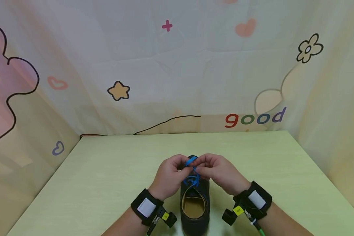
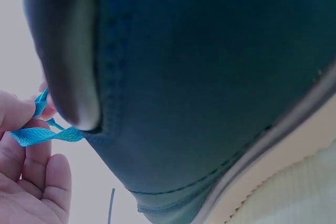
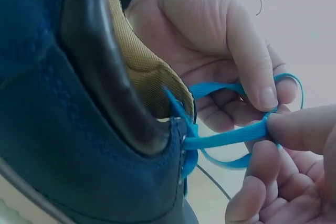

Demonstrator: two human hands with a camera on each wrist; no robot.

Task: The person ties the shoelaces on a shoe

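A dark shoe (image 1: 194, 213) with a tan lining stands on the table, its toe pointing away from me. Its blue shoelace (image 1: 191, 160) is raised above the tongue in loops between both hands. My left hand (image 1: 171, 175) pinches the lace between thumb and forefinger, over the shoe's left side. From the other side my right hand (image 1: 219, 172) pinches it too, the fingertips of both hands nearly meeting. In the right wrist view the flat blue lace (image 3: 226, 137) runs from the eyelets to the pinched fingers, with a loop around them. The shoe's dark side (image 2: 199, 77) fills most of the left wrist view.
The pale green table (image 1: 106, 170) extends around the shoe on both sides. Behind it hangs a printed curtain (image 1: 165, 72) with hearts, a star and the word good. Both wrists wear black straps (image 1: 147, 207) with small cameras, and a green cable (image 1: 261, 231) trails from the right one.
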